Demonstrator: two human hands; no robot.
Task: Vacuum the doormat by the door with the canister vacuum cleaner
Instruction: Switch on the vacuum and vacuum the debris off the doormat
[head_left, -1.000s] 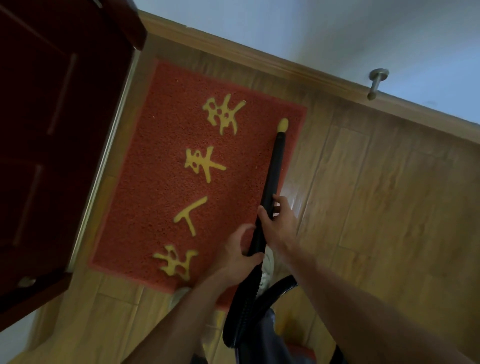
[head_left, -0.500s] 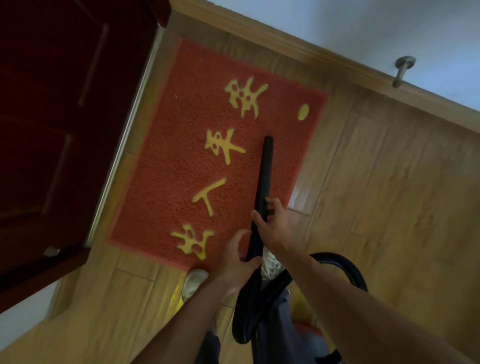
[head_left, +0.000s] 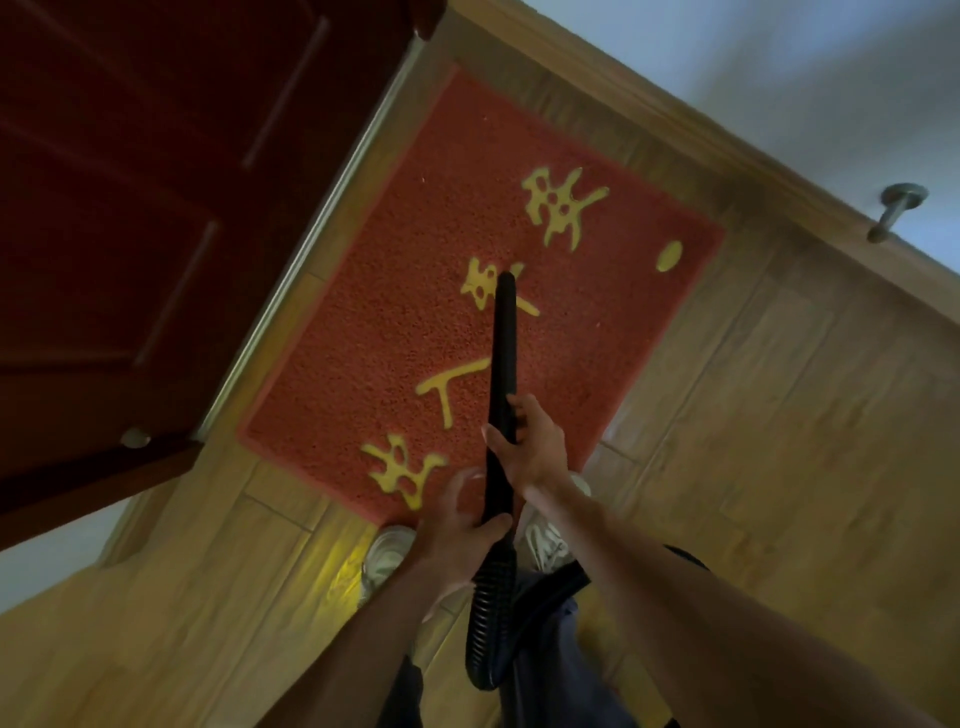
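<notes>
Dark red panelled door (head_left: 156, 208) stands open along the left edge of the doormat (head_left: 415, 322). A metal doorstop (head_left: 896, 210) juts from the wall far right, above a wood baseboard (head_left: 675, 114). Your pale shoes (head_left: 387, 556) are at the mat's near edge.

The mat is red with a coarse pile and yellow characters, and lies flat on the plank floor (head_left: 779, 441). Your right hand (head_left: 530, 447) wraps the smooth black wand (head_left: 505, 353). Your left hand (head_left: 457, 540) grips it lower, above the ribbed hose (head_left: 488, 613). The tip is over mid-mat; contact is unclear.
</notes>
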